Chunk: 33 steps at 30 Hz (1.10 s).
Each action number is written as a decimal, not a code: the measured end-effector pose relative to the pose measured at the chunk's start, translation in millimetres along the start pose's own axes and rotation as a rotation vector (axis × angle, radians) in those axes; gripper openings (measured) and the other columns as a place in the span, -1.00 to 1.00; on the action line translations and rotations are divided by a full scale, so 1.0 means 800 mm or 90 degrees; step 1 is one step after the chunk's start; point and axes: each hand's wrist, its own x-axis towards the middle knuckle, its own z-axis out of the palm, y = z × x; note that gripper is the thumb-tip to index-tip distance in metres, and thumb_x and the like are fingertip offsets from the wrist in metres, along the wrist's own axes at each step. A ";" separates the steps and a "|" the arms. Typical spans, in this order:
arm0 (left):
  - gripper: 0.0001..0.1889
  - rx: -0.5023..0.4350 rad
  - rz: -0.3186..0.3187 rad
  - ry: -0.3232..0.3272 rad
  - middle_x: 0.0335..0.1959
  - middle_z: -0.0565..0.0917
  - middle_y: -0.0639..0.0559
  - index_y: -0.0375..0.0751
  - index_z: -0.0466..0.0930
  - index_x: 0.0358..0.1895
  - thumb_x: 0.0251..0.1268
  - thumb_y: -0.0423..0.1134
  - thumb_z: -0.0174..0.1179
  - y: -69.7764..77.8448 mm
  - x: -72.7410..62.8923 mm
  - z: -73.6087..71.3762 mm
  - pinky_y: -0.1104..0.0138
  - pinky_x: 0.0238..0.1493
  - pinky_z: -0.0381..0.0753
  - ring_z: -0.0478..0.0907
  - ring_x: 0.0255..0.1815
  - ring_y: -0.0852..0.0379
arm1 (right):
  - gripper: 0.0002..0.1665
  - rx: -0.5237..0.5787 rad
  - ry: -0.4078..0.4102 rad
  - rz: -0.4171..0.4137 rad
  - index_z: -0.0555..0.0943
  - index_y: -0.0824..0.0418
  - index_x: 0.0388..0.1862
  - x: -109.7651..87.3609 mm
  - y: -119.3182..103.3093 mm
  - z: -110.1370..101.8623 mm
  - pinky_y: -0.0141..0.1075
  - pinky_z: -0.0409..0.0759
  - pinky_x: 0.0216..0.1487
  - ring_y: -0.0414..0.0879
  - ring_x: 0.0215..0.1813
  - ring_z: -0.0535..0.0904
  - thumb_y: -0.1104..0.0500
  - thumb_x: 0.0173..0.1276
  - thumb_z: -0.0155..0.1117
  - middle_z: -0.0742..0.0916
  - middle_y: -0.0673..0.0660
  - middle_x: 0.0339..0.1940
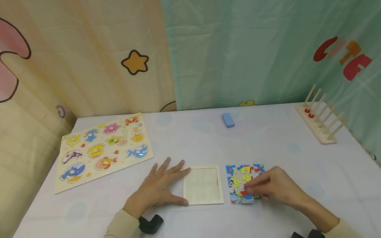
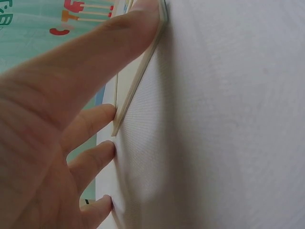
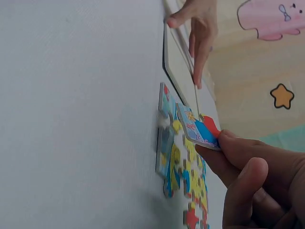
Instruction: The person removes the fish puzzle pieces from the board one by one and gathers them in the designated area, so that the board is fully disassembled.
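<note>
My left hand is spread flat at the left side of a shallow wooden puzzle tray, thumb and index fingertip on its rim. In the left wrist view the thumb lies on the edge of the tray. Between thumb and fingers, my right hand pinches a jigsaw piece printed in blue and red. That piece is raised and tilted over the other jigsaw pieces, which lie grouped in a rough square right of the tray. Some of them are hidden behind the right hand.
A wooden knob puzzle board with sea animals lies at the back left. Behind the jigsaw pieces sits a small blue block. A wooden peg rack with red beads stands near the right edge, and curtains hang behind the table.
</note>
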 end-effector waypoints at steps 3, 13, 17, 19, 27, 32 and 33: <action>-0.01 -0.002 0.000 0.000 0.56 0.15 0.10 0.15 0.32 0.47 -0.14 0.36 0.42 0.001 0.000 -0.001 -0.23 0.48 -0.24 -0.19 0.59 -0.20 | -0.69 -0.002 0.017 0.033 0.82 0.14 -0.22 -0.009 0.012 -0.015 -0.38 0.25 -0.62 -0.09 -0.65 0.48 -0.01 0.12 0.53 0.80 0.03 -0.39; -0.01 -0.004 0.002 -0.002 0.56 0.15 0.09 0.13 0.32 0.47 -0.13 0.36 0.41 0.001 -0.002 -0.003 -0.24 0.47 -0.24 -0.20 0.59 -0.21 | -0.68 -0.041 0.066 0.108 0.82 0.12 -0.22 -0.024 0.034 -0.040 -0.36 0.28 -0.56 -0.14 -0.63 0.43 -0.02 0.09 0.54 0.62 0.09 -0.71; -0.01 -0.006 0.000 -0.004 0.56 0.14 0.09 0.14 0.31 0.47 -0.13 0.36 0.41 0.001 -0.001 -0.002 -0.24 0.47 -0.25 -0.21 0.59 -0.20 | -0.69 -0.056 0.070 0.102 0.81 0.15 -0.23 -0.023 0.036 -0.040 -0.37 0.31 -0.56 -0.14 -0.63 0.44 0.00 0.09 0.54 0.63 0.08 -0.70; -0.01 -0.008 -0.001 -0.005 0.56 0.14 0.10 0.14 0.31 0.47 -0.13 0.36 0.41 0.001 -0.001 -0.002 -0.23 0.47 -0.25 -0.21 0.59 -0.20 | -0.70 -0.084 0.081 0.094 0.81 0.14 -0.24 -0.024 0.036 -0.038 -0.39 0.34 -0.56 -0.15 -0.61 0.46 0.01 0.08 0.55 0.66 0.05 -0.67; -0.01 -0.007 0.002 -0.001 0.56 0.14 0.11 0.16 0.31 0.47 -0.13 0.37 0.40 -0.001 0.000 0.000 -0.24 0.47 -0.24 -0.21 0.59 -0.20 | -0.84 -0.198 0.148 0.070 0.80 0.11 -0.43 -0.026 0.027 -0.029 -0.37 0.49 -0.42 -0.17 -0.32 0.56 0.08 0.03 0.58 0.79 -0.02 -0.45; -0.01 -0.007 0.004 -0.001 0.56 0.14 0.11 0.16 0.31 0.47 -0.13 0.37 0.41 -0.002 0.000 0.001 -0.23 0.48 -0.25 -0.21 0.59 -0.19 | -0.89 -0.217 0.150 0.062 0.79 0.11 -0.48 -0.027 0.027 -0.027 -0.36 0.50 -0.38 -0.17 -0.28 0.59 0.12 0.06 0.56 0.78 -0.04 -0.49; -0.01 -0.006 0.004 -0.001 0.56 0.14 0.11 0.16 0.31 0.47 -0.13 0.37 0.40 -0.002 0.000 0.001 -0.23 0.48 -0.25 -0.21 0.59 -0.19 | -0.89 -0.218 0.148 0.061 0.79 0.11 -0.48 -0.027 0.027 -0.027 -0.35 0.51 -0.37 -0.17 -0.27 0.59 0.12 0.06 0.56 0.78 -0.04 -0.49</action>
